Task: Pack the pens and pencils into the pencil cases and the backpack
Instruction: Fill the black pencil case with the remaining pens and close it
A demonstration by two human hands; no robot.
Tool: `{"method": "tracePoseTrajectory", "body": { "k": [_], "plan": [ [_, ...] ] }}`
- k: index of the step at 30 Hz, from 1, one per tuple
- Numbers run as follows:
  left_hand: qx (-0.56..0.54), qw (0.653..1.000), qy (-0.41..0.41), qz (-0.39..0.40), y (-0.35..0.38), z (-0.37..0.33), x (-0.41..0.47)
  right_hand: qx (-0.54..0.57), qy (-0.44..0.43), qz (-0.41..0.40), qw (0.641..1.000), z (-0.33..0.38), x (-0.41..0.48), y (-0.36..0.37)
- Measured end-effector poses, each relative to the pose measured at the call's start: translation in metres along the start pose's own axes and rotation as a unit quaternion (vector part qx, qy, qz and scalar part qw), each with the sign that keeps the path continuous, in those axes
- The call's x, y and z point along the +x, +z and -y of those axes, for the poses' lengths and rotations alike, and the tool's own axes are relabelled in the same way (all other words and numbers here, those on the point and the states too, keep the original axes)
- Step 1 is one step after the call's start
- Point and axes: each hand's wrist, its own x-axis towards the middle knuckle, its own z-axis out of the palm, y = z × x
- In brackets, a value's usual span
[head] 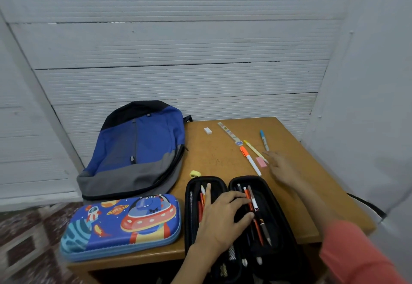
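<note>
An open black pencil case (278, 205) lies at the table's front with several pens in both halves. My left hand (223, 219) rests flat on it, fingers spread over the pens (256, 214). My right hand (282, 167) reaches out open over the table, fingertips close to a pink eraser (260, 162) and a yellow pencil (254, 150). An orange-capped white marker (250, 160) and a blue-capped pen (264, 139) lie loose nearby. A closed blue space-print pencil case (120, 225) sits at the front left. Behind it lies a blue and grey backpack (138, 150).
A white eraser (207, 130), a ruler (228, 132) and a yellow sharpener (195, 173) lie on the brown table (218, 154). White panelled walls close in behind and to the right. Patterned floor shows at the lower left.
</note>
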Motion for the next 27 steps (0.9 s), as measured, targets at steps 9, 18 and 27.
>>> {"method": "tracePoseTrajectory", "body": {
  "k": [9,18,27],
  "plan": [
    [-0.001,1.000,-0.001,0.002,-0.001,0.001,0.000,-0.179,-0.004,0.032,0.983,0.005,0.010,0.008],
    [-0.003,1.000,-0.003,0.000,0.000,0.001,0.000,-0.014,0.015,-0.076,0.997,-0.007,-0.016,-0.003],
    [0.004,1.000,-0.007,0.008,-0.002,0.000,0.001,0.060,0.111,0.015,0.992,-0.004,-0.033,-0.020]
  ]
}}
